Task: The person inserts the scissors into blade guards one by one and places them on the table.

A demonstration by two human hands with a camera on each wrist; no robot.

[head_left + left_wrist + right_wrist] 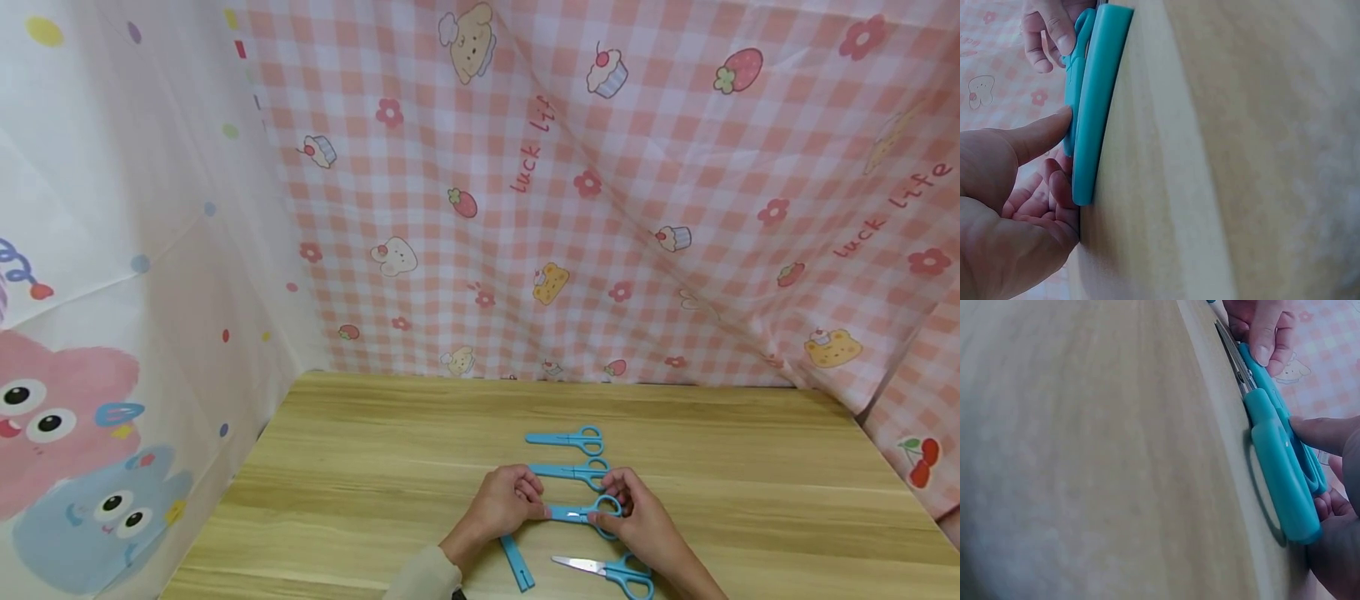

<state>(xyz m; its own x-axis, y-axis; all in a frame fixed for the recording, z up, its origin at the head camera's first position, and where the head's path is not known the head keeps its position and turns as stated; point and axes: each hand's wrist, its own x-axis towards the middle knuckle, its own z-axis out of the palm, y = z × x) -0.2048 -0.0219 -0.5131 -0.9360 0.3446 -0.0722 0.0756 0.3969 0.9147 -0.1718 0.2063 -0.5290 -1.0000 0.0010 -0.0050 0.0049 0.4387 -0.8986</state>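
Observation:
Both hands hold one pair of blue scissors (pixel 562 512) whose blades sit in a blue cover, low over the wooden table. My left hand (pixel 504 505) pinches the cover's tip, its thumb on top in the left wrist view. At the other end, my right hand (pixel 641 518) grips near the finger loops, thumb pressed by the pivot. Closer to me lies a second pair of scissors (pixel 1285 481) with bare metal blades, its tip pointing left. A loose blue blade cover (pixel 1102 103) lies below my left hand.
Beyond the hands, two more covered blue scissors lie in a row: a nearer pair (pixel 555 471) and a farther pair (pixel 555 438). The wooden table (pixel 360 467) ends at a pink checked cloth (pixel 480 250). A white printed cloth (pixel 187 292) hangs at left.

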